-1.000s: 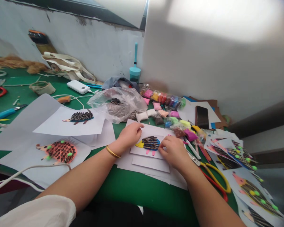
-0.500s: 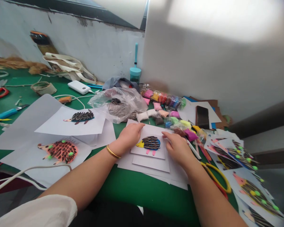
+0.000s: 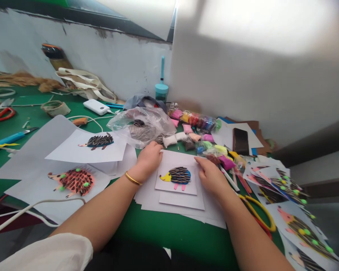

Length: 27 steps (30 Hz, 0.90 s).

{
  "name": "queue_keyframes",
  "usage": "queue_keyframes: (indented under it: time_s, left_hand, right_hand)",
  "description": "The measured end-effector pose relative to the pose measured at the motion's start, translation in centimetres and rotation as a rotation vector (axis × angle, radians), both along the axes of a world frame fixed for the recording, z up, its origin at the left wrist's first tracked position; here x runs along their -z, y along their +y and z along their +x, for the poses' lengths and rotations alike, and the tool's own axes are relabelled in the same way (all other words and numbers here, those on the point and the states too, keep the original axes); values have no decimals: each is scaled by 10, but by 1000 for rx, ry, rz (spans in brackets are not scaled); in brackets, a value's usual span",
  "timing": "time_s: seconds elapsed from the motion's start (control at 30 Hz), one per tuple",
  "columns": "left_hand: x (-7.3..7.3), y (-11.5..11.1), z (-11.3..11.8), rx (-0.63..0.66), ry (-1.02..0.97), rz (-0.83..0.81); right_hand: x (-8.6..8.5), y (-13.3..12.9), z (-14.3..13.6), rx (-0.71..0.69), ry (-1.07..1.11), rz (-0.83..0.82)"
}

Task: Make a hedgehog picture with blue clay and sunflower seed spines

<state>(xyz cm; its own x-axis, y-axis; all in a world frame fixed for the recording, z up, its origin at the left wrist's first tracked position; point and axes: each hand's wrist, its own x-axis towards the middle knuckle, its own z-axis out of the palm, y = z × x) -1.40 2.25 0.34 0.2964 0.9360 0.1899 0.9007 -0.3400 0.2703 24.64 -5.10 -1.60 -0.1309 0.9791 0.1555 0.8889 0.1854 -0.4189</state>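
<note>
A white card bearing a hedgehog picture (image 3: pixel 179 176) lies on a small stack of white paper (image 3: pixel 183 199) in front of me. The hedgehog has a yellow clay face, a blue body covered with striped seeds, and pink feet. My left hand (image 3: pixel 149 161), with a gold bangle at the wrist, has its fingers curled at the card's upper left corner. At the upper right edge, my right hand (image 3: pixel 213 176) grips the card with a bent index finger; its other fingers are mostly hidden underneath.
Seeds in a clear plastic bag (image 3: pixel 144 126) and colourful clay packets (image 3: pixel 206 139) lie behind the card. Other hedgehog pictures (image 3: pixel 73 180) spread left, and more pictures (image 3: pixel 305 226) right. Yellow-handled scissors (image 3: pixel 260 210), a phone (image 3: pixel 240 141) and a blue cutter (image 3: pixel 9 139) are around.
My left hand has shifted left and slightly back, uncovering the hedgehog's snout. My right hand stays at the card's right edge. The view has tilted slightly.
</note>
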Motion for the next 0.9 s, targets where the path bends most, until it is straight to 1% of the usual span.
queue_keyframes:
  time_s: [0.13, 0.3, 0.5, 0.73, 0.9]
  left_hand:
    - [1, 11, 4, -46, 62, -29]
    - [-3, 21, 19, -60, 156, -58]
    - [-9, 33, 30, -61, 196, -89]
    - [-18, 36, 29, -12, 220, -138]
    - [-17, 32, 23, 21, 210, -132]
  right_hand:
    - [2, 0, -2, 3, -61, 8]
    - [-4, -3, -8, 4, -153, -27]
    - [-8, -4, -10, 5, -156, -69]
    - [-8, -5, -9, -31, -167, -50]
    - [-6, -5, -8, -48, -182, -46]
